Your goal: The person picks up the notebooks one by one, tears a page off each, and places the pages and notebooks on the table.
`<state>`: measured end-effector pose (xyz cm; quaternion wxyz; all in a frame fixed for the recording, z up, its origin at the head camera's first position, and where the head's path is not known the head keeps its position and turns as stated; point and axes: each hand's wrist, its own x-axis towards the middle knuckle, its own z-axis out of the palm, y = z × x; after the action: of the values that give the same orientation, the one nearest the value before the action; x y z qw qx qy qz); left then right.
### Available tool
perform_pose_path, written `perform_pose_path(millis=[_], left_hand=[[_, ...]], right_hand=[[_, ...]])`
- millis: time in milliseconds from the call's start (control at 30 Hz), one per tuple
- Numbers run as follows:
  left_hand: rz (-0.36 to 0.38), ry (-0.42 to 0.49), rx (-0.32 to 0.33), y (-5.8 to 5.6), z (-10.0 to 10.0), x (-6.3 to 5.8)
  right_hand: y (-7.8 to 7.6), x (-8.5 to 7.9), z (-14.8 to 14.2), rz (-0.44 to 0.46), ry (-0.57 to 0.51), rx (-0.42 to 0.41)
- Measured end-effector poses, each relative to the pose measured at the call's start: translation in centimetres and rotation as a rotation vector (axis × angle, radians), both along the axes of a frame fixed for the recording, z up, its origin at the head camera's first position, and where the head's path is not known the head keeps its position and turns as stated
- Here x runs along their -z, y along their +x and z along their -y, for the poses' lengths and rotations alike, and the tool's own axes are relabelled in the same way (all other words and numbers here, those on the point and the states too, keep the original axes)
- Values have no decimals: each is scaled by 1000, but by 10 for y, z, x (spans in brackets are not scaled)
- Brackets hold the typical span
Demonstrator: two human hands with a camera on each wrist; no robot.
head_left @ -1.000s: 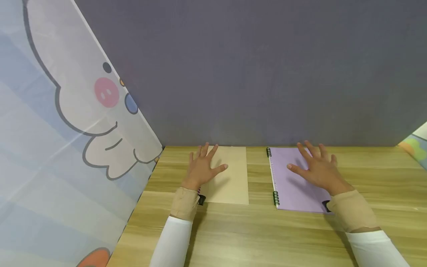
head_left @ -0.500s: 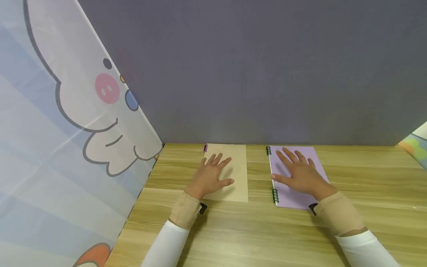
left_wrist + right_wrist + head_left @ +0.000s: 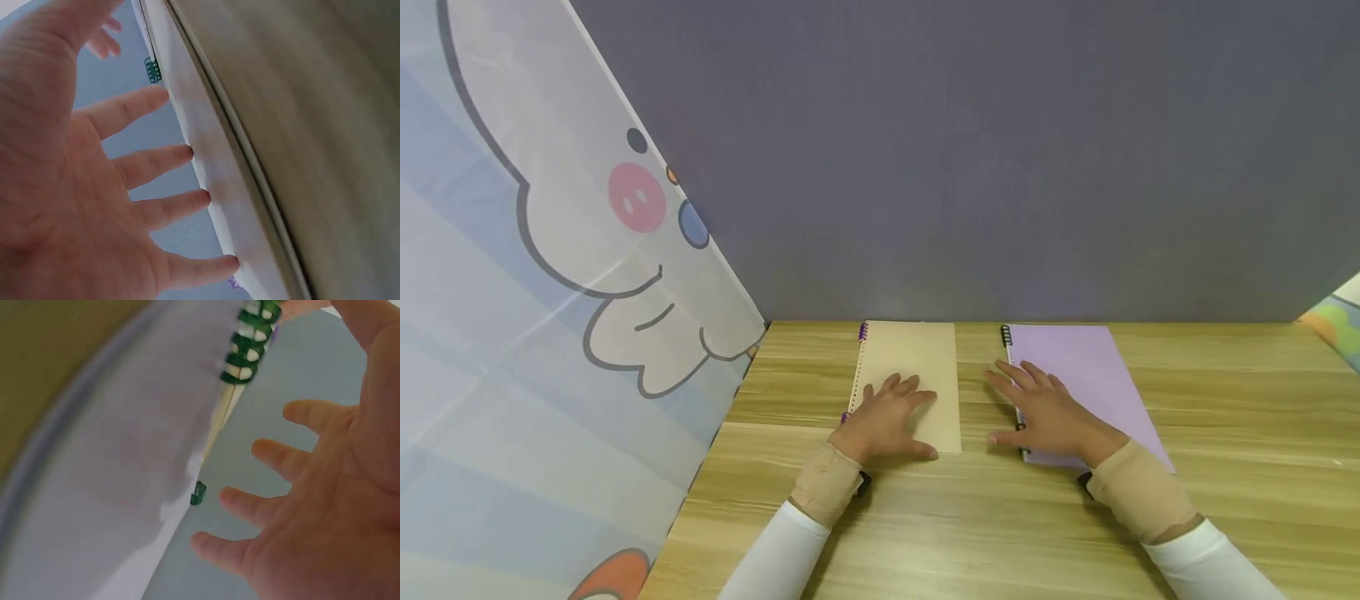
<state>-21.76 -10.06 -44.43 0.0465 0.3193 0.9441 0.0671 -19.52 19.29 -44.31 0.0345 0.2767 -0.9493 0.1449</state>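
Observation:
A cream notebook (image 3: 917, 350) with purple rings (image 3: 862, 332) lies flat on the table. My left hand (image 3: 880, 427) is over its lower left part, fingers spread and thumb pointing right. In the left wrist view, the fingertips (image 3: 200, 198) come close to the pages; whether they touch is unclear. To the right lies a lilac notebook (image 3: 1086, 354) bound with green rings (image 3: 244, 353). My right hand (image 3: 1052, 423) spans its lower left edge, with fingers spread and fingertips past the binding. In the right wrist view that hand holds nothing. The lower rings are partly hidden behind it.
The wooden table (image 3: 970, 525) meets a grey upright panel (image 3: 985, 167) just behind both notebooks. At the left hangs a sheet (image 3: 550, 333) printed with a cartoon animal. A strip of bare wood separates the notebooks.
Both hands have come back toward the person. The right hand has also moved left, from the middle of the lilac notebook to its binding; the left hand moved slightly right. Both notebooks stay put.

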Motion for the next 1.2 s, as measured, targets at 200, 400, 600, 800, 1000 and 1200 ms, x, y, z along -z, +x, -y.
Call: perform_pose_path(millis=[200,400,600,800,1000,1200], left_hand=[[14,-28,7,2,-3,1],[3,-23,30,2,-6,2],[31,3,30,4,-9,0],[0,5,34,4,-8,-3],[-22,0,84,4,-8,-3],[-111,-1,138,3,-9,-3]], right_hand=[[2,6,4,9,7,-2],[5,8,3,65,-6,6],[7,8,2,127,33,9],[6,6,2,143,61,-2],[7,6,2,165,82,-3],[8,3,2,170,81,-6]])
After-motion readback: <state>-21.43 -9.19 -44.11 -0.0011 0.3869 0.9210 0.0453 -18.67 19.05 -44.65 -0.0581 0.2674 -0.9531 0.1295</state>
